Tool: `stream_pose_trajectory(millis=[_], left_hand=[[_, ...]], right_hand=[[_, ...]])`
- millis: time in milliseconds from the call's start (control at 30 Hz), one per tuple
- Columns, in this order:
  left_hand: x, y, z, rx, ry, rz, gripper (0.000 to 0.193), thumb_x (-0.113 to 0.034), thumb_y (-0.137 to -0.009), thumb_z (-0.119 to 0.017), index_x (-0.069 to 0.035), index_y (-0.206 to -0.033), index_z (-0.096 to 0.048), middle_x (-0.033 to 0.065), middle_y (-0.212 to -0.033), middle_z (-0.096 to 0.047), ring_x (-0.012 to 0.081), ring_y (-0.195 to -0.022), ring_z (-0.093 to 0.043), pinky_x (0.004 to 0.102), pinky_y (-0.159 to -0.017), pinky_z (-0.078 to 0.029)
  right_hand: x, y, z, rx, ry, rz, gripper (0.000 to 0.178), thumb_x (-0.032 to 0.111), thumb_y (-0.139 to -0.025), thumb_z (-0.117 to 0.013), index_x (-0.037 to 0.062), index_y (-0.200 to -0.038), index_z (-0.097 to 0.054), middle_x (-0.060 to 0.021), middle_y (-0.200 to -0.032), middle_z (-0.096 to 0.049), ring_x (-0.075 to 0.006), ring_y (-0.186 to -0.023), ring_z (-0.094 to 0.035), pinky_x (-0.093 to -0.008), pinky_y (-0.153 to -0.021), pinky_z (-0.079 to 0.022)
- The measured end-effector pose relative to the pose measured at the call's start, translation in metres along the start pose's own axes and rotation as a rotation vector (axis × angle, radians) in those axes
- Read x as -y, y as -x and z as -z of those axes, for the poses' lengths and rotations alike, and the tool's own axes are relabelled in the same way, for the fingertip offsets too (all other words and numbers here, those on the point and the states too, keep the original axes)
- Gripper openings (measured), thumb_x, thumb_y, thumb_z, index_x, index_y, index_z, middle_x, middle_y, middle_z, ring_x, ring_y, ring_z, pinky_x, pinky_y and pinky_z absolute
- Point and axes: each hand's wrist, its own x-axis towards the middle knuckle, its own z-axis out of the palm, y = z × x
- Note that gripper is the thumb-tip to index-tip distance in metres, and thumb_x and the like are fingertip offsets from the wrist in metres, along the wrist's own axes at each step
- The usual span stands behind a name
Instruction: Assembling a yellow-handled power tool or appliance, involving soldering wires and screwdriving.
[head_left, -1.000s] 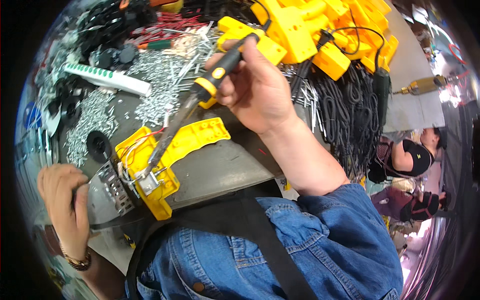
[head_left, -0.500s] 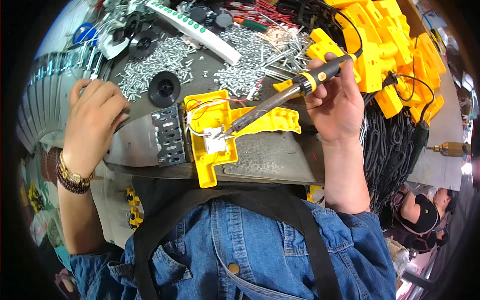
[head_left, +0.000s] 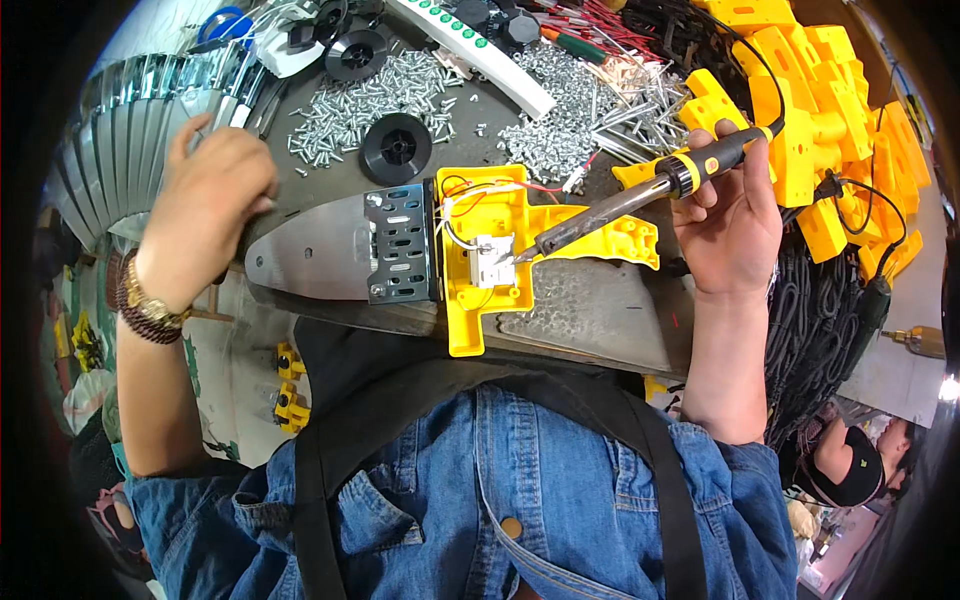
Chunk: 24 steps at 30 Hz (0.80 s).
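Gripped in the right hand (head_left: pixel 728 215) is a soldering iron (head_left: pixel 640 195) with a yellow and black handle, fingers closed round the grip and the shaft slanting down to the left. Its tip now sits on the small white part (head_left: pixel 492 262) inside the open yellow housing (head_left: pixel 500 255), where half a second ago it lay a little lower across the shell and a second ago was still being carried in from above. That reads as the iron having reached a joint among the red and white wires (head_left: pixel 470 195), so the soldering step looks under way, not being lined up.

The housing lies on the metal bench (head_left: pixel 600 310) just in front of the person's denim jacket, joined to a black perforated bracket (head_left: pixel 402 243) and a flat silver blade (head_left: pixel 310 262) pointing left.

Left hand (head_left: pixel 205 200) has moved off the blade and up to the bench's left edge, beside a row of shiny metal parts (head_left: pixel 130 140). Its fingers are curled, but from the back I cannot tell whether they hold anything. Loose screws (head_left: pixel 375 100) and a black spool (head_left: pixel 397 147) lie beyond the housing, more yellow housings (head_left: pixel 820 120) to the right.
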Motion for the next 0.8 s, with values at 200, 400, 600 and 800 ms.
stream_pose_trajectory(millis=[200, 400, 600, 800], left_hand=[[-0.046, -0.016, 0.021, -0.282, 0.602, -0.083, 0.019, 0.006, -0.07, -0.068, -0.002, -0.086, -0.062, 0.0096, -0.083, -0.056, 0.0287, -0.078, -0.054, 0.0371, -0.073, -0.043], [-0.087, -0.044, 0.008, -0.302, 0.475, -0.183, 0.021, -0.004, -0.062, -0.075, -0.008, -0.079, -0.063, 0.0038, -0.078, -0.057, 0.026, -0.075, -0.058, 0.0385, -0.068, -0.043], [-0.085, -0.049, 0.003, -0.277, 0.449, -0.233, 0.022, -0.005, -0.058, -0.074, -0.009, -0.077, -0.063, 0.0033, -0.078, -0.058, 0.0248, -0.073, -0.059, 0.039, -0.07, -0.042], [-0.086, -0.049, 0.001, -0.266, 0.455, -0.239, 0.021, -0.006, -0.059, -0.073, -0.008, -0.077, -0.063, 0.0039, -0.078, -0.058, 0.0249, -0.073, -0.058, 0.0387, -0.072, -0.041]], right_hand=[[-0.005, -0.003, 0.003, 0.067, 0.025, -0.024, 0.038, 0.041, -0.105, -0.045, 0.0081, -0.122, -0.054, -0.0122, -0.104, -0.067, -0.012, -0.068, -0.056, -0.0265, -0.06, -0.045], [-0.01, -0.007, 0.006, 0.077, 0.022, -0.078, 0.038, 0.041, -0.105, -0.045, 0.0084, -0.121, -0.055, -0.0121, -0.105, -0.067, -0.0124, -0.069, -0.055, -0.027, -0.06, -0.044], [-0.009, -0.006, 0.006, 0.073, 0.013, -0.104, 0.038, 0.042, -0.104, -0.046, 0.0086, -0.121, -0.055, -0.0122, -0.105, -0.067, -0.0124, -0.068, -0.055, -0.0265, -0.06, -0.045], [-0.011, -0.006, 0.005, 0.093, 0.024, -0.097, 0.037, 0.041, -0.104, -0.046, 0.0088, -0.12, -0.055, -0.0132, -0.106, -0.067, -0.0125, -0.068, -0.055, -0.0263, -0.061, -0.045]])
